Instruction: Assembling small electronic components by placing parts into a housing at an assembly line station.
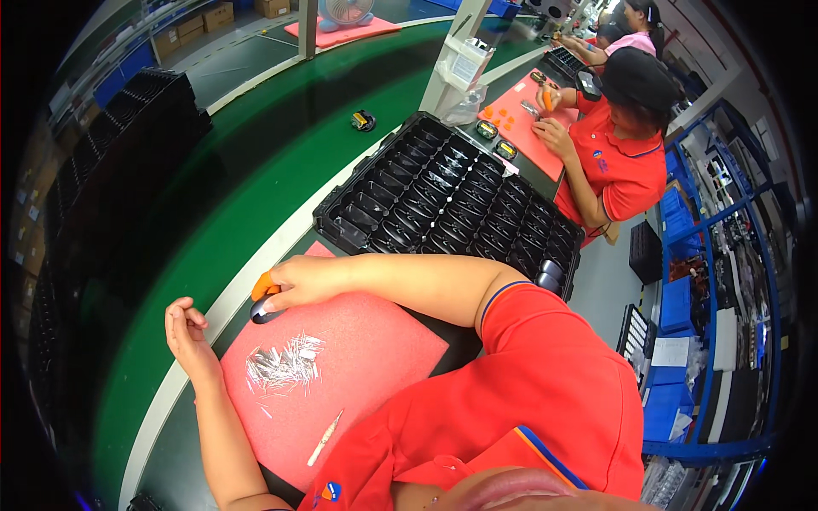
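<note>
My right hand (298,283) grips a small dark, rounded, glossy part (266,312) at the far left edge of the pink foam mat (383,341). Orange covers (265,286) wrap some of its fingertips. To the left, beyond the mat's edge, my left hand (189,336) is raised with fingers loosely curled and apart, holding nothing. Nearer me on the mat lies a loose pile of thin, shiny silvery strips (290,362). A slim, pale, pen-like tool with a pointed tip (325,439) rests close to my body.
Beyond my right arm sits a large black compartment tray (452,192). A co-worker in red (613,162) handles small parts over another pink mat (545,140). A black-and-yellow part (363,121) lies on the green conveyor belt (290,153). Stacked black trays (128,145) stand at left, blue shelving (707,324) at right.
</note>
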Demonstrator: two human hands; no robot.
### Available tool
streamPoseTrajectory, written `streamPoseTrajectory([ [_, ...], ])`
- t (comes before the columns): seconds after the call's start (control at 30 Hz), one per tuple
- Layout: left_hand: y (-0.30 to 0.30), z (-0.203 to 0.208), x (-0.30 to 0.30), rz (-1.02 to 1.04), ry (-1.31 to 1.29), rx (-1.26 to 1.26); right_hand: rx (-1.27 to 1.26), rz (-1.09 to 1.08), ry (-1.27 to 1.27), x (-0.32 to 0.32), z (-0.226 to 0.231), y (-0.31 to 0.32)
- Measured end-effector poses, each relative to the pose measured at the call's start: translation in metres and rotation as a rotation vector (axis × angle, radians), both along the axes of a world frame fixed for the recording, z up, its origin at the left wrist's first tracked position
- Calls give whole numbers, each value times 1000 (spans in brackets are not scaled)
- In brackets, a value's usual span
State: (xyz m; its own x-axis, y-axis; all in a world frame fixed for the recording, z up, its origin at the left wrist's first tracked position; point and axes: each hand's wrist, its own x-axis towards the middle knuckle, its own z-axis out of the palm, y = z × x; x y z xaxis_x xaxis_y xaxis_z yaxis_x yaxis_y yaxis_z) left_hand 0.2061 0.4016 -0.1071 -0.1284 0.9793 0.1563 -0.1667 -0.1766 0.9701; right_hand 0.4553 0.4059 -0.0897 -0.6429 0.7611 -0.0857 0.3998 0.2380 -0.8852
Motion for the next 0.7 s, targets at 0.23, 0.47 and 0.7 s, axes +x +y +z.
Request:
streamPoseTrajectory([
  [0.23,2,0,-3,-4,-35,-14,59,19,-1,-1,-7,2],
  [0.47,2,-2,-5,-3,-30,-34,80,12,38,-4,-11,2],
  [0.7,1,-1,-3,-17,-25,-37,20,8,10,-3,-5,1],
])
